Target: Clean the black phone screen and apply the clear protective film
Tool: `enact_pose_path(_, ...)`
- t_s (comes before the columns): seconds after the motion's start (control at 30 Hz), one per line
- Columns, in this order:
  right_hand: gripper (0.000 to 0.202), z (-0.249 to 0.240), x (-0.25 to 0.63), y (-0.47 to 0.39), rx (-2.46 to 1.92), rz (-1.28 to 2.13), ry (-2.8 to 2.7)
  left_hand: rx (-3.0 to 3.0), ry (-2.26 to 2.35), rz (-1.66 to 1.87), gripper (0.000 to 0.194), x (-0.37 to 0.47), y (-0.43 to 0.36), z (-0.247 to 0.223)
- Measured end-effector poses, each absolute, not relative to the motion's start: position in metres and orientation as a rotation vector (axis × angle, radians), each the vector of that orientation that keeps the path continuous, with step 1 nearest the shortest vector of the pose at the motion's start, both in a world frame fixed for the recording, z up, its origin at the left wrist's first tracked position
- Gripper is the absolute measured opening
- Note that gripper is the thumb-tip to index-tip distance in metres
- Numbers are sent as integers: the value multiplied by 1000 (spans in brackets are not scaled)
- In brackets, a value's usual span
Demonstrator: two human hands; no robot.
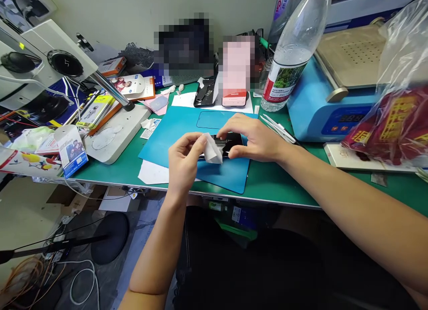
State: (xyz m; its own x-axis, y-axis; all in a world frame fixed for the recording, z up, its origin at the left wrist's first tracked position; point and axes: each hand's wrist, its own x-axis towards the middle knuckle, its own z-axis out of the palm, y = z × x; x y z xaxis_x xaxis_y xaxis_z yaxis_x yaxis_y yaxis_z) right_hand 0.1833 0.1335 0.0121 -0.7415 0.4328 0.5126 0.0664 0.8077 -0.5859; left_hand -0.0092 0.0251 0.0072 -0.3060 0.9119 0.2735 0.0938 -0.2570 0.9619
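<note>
The left hand [185,156] pinches a thin, creased white sheet [213,151] as the right hand [256,140], fingers parted, arches over a glossy black flat object [233,141] on a smooth blue mat [160,140]; beyond, a clear plastic bottle [290,51] stands on the green desk [277,180].

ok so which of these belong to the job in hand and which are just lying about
Seemingly in use:
white tissue or paper, held by the left hand
dark object at the right hand
blue mat beneath

Probably just lying about:
plastic bottle
bag with red contents
picture card
</note>
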Motion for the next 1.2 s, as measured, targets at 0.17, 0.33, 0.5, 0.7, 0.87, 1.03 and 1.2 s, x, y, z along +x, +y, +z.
enact_pose_path(0.17,30,18,181,127,-504,894,-2269,1381,1304,1483,26,0,25,13)
enact_pose_path(0.33,21,22,182,126,-547,1217,-2167,1411,1350,1471,19,-4,29,10)
enact_pose_path(0.5,21,18,181,130,-693,1011,-2275,1656,1656,1402,21,-23,32,6)
enact_pose_path(0.7,22,5,181,140,-706,462,-2448,2371,1589,1360,15,-16,24,10)
enact_pose_path(0.87,18,-1,183,144,-788,469,-2429,2754,1298,912,24,4,24,4)
enact_pose_path(1.03,10,-1,186,146,-818,487,-2426,2646,1521,850,33,-4,26,-2)
enact_pose_path(1.2,7,-1,187,145,-818,527,-2448,2648,1683,673,31,-22,23,-1)
